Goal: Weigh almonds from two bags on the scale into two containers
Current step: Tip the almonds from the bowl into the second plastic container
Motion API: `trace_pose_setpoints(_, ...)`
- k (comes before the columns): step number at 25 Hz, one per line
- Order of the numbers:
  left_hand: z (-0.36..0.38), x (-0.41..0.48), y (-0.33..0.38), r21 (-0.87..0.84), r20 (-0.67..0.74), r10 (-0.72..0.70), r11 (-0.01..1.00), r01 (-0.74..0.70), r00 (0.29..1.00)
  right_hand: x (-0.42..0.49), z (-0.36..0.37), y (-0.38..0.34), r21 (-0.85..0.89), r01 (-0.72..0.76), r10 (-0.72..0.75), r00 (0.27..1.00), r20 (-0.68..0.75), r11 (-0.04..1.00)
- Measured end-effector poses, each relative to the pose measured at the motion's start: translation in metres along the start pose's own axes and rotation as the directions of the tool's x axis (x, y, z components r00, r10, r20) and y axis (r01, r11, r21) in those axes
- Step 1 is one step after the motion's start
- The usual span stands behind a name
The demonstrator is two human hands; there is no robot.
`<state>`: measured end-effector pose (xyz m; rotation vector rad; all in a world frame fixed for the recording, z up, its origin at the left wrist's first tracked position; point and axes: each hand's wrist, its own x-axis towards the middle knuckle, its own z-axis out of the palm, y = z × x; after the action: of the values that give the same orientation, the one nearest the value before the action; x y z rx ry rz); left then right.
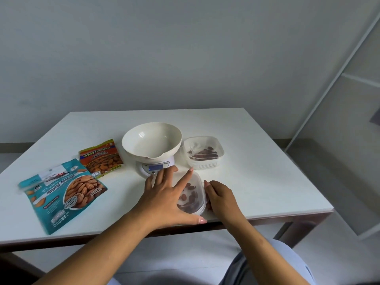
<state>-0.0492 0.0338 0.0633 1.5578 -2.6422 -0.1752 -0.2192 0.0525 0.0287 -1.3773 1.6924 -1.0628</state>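
Both hands are resting on a clear plastic container (194, 194) of almonds near the table's front edge: the left hand (164, 199) lying flat, fingers spread, over its top, the right hand (221, 197) cupping its side. Lying left of the white scale (153, 159) are a teal "Roasted Almonds" bag (61, 194) and an orange "Tong Garden" bag (100, 157).

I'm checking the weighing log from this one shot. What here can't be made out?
- Scale display, head view: lit, but digits too small to read.
- Near container: the left hand covers part of it, so the almond count is hidden.
- Teal bag: small print blurred.
- Far container: almonds too small to count.
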Motion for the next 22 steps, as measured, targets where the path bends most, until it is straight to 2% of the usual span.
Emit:
trace_pose_setpoints(2, 0.004, -0.005, 0.002, -0.040, -0.033, 0.011, 0.999, -0.012, 0.999, 0.000, -0.002, 0.000, -0.030, 0.006, -0.006, 1.000, -0.023, 1.000)
trace_pose_setpoints(4, 0.013, -0.016, -0.002, -0.171, -0.060, 0.015, 0.985, -0.025, 0.998, 0.001, -0.010, 0.001, -0.037, 0.002, -0.003, 0.999, -0.043, 0.999)
trace_pose_setpoints(7, 0.029, -0.032, -0.010, -0.488, -0.061, 0.035, 0.871, -0.061, 0.998, 0.006, -0.031, 0.003, -0.026, -0.053, 0.049, 0.990, -0.133, 0.998)
trace_pose_setpoints(9, 0.039, -0.033, 0.000, -0.529, -0.098, 0.082, 0.840, -0.122, 0.992, 0.006, -0.044, 0.003, 0.003, -0.094, 0.094, 0.983, -0.156, 0.996)
trace_pose_setpoints(13, 0.043, -0.012, 0.042, -0.502, -0.138, 0.129, 0.846, -0.182, 0.982, -0.003, -0.072, 0.013, 0.039, -0.150, 0.155, 0.973, -0.172, 0.988)
trace_pose_setpoints(15, 0.039, 0.007, 0.049, -0.451, -0.174, 0.162, 0.864, -0.225, 0.971, -0.003, -0.092, 0.022, 0.060, -0.174, 0.183, 0.950, -0.254, 0.983)
trace_pose_setpoints(17, 0.034, 0.034, 0.047, -0.367, -0.296, 0.140, 0.897, -0.248, 0.945, 0.004, -0.112, 0.031, 0.057, -0.180, 0.188, 0.918, -0.350, 0.982)
trace_pose_setpoints(19, 0.029, 0.066, 0.042, -0.265, -0.368, 0.083, 0.945, -0.190, 0.926, 0.018, -0.126, 0.037, 0.071, -0.178, 0.191, 0.893, -0.408, 0.982)
trace_pose_setpoints(22, 0.033, 0.105, 0.034, -0.058, -0.381, 0.073, 0.993, -0.103, 0.922, 0.049, -0.136, 0.047, 0.089, -0.193, 0.212, 0.867, -0.451, 0.977)
